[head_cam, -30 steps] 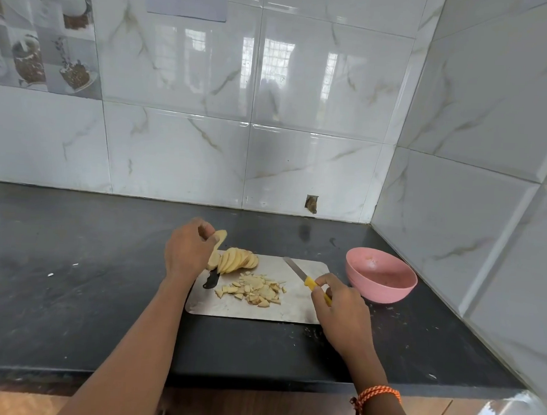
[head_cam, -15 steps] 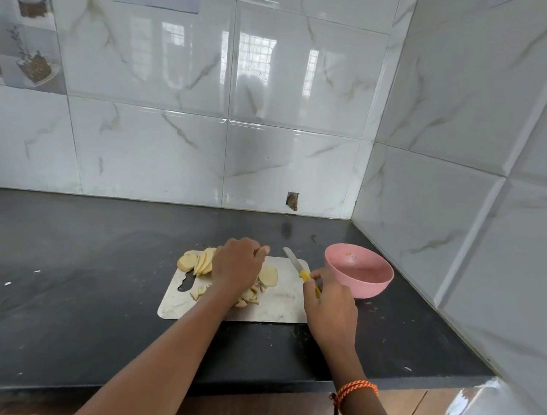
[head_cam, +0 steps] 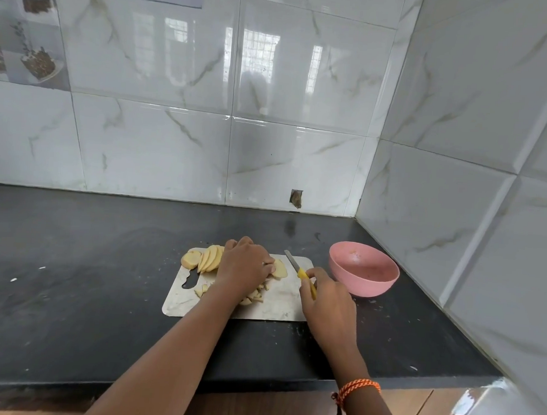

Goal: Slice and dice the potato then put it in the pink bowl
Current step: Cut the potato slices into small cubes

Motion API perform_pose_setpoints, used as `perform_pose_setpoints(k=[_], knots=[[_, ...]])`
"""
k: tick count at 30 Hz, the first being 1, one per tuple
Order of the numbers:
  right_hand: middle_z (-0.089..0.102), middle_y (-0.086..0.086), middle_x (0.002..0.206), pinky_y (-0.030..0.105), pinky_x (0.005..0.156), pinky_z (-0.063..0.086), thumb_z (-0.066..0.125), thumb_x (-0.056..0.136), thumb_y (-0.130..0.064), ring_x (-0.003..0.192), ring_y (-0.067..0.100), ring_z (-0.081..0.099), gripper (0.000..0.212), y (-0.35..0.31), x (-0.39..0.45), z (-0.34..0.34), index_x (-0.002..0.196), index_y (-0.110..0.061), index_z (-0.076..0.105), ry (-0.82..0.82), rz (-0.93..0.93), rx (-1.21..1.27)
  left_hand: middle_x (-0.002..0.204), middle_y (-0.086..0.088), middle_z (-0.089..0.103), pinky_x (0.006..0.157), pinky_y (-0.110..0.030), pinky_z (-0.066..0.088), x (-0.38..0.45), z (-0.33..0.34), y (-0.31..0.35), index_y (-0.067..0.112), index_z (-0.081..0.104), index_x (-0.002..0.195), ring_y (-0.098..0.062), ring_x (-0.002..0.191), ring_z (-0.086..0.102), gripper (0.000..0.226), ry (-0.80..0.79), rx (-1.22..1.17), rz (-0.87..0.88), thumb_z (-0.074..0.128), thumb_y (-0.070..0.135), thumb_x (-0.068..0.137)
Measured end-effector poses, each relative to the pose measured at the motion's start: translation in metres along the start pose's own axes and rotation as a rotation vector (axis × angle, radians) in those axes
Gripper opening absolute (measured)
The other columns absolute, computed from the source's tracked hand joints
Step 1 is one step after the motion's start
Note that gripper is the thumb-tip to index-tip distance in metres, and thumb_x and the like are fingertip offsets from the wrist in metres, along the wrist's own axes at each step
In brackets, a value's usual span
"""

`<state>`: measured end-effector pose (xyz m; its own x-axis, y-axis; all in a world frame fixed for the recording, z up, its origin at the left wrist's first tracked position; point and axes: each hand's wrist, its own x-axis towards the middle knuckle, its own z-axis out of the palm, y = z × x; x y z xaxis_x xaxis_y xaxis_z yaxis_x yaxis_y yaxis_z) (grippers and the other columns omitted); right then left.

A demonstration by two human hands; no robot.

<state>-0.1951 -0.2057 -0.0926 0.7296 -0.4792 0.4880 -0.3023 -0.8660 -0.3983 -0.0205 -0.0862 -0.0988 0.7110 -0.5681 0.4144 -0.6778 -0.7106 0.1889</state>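
Now the potato sits in three lots on a pale, marbled cutting board (head_cam: 280,308) that lies flat on the black countertop (head_cam: 75,261). At the board's far left corner a row of slices (head_cam: 210,258) leans one against the next, pale yellow on the cut faces with thin brownish skin along the edges, and a rounded end piece (head_cam: 191,259) closes the row on its left. One more flat slice (head_cam: 279,268) lies towards the middle of the board, under the fingertips of the left hand (head_cam: 244,268), which is curled knuckles-up over it; whether the fingers pinch the slice or only press on it cannot be told. Beneath that hand and wrist lies a small heap of diced pieces (head_cam: 255,296), irregular and cream-coloured, partly hidden by the forearm. The right hand (head_cam: 327,303) is wrapped round the yellow handle of a small knife (head_cam: 297,268), whose narrow blade points away from the person and rests low over the board's right side, just right of the single slice. A pink bowl (head_cam: 363,272) stands on the countertop just beside the board's right edge, near the tiled corner, with only small specks visible inside. An orange braided thread (head_cam: 357,387) circles the right wrist.
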Motion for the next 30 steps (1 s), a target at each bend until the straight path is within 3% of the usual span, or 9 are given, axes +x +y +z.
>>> perform_pose_setpoints(k=[3,6,12,19,24,30], knots=[[0.07,0.003,0.092,0.039,0.063,0.042,0.041,0.107,-0.039,0.084,0.026,0.065,0.028,-0.002,0.0,0.001,0.131,-0.031,0.055,-0.019,-0.074,-0.056,0.119,0.016,0.074,0.107,-0.042,0.035,-0.003,0.0,0.001,0.034,0.079,0.116,-0.015,0.123,0.051,0.038,-0.04,0.032,0.01,0.054,0.057,0.1],[0.069,0.005,0.091,0.039,0.062,0.038,0.039,0.107,-0.034,0.084,0.029,0.064,0.027,-0.006,0.003,0.004,0.129,-0.031,0.054,-0.044,-0.113,-0.087,0.121,0.016,0.074,0.11,-0.045,0.033,-0.006,-0.004,0.004,0.033,0.079,0.117,-0.016,0.125,0.051,0.04,-0.067,0.064,0.018,0.053,0.059,0.1],[0.07,0.008,0.108,0.04,0.073,0.048,0.04,0.107,-0.036,0.097,0.03,0.067,0.03,-0.011,0.007,0.011,0.132,-0.029,0.056,-0.136,-0.128,-0.159,0.129,0.016,0.071,0.11,-0.046,0.033,-0.008,-0.006,0.007,0.033,0.076,0.124,-0.017,0.129,0.049,0.04,-0.102,0.059,0.007,0.052,0.055,0.102],[0.069,0.011,0.114,0.04,0.074,0.045,0.041,0.106,-0.032,0.101,0.032,0.066,0.032,-0.015,0.009,0.012,0.135,-0.025,0.055,-0.171,-0.133,-0.153,0.138,0.018,0.067,0.114,-0.05,0.031,-0.009,-0.009,0.011,0.034,0.073,0.131,-0.018,0.136,0.046,0.039,-0.14,0.058,0.004,0.052,0.053,0.104],[0.068,0.01,0.107,0.039,0.07,0.042,0.041,0.104,-0.028,0.094,0.031,0.065,0.028,-0.018,-0.003,0.007,0.128,-0.025,0.056,-0.17,-0.116,-0.135,0.139,0.019,0.066,0.114,-0.05,0.027,-0.01,-0.009,0.012,0.035,0.073,0.132,-0.017,0.136,0.045,0.039,-0.142,0.068,-0.007,0.05,0.052,0.105],[0.066,0.005,0.1,0.039,0.074,0.05,0.045,0.102,-0.036,0.089,0.026,0.063,0.024,-0.013,-0.033,-0.006,0.122,-0.03,0.056,-0.161,-0.083,-0.1,0.139,0.02,0.065,0.114,-0.049,0.03,-0.014,-0.009,0.015,0.033,0.074,0.129,-0.016,0.132,0.05,0.037,-0.113,0.089,0.004,0.05,0.049,0.106]])
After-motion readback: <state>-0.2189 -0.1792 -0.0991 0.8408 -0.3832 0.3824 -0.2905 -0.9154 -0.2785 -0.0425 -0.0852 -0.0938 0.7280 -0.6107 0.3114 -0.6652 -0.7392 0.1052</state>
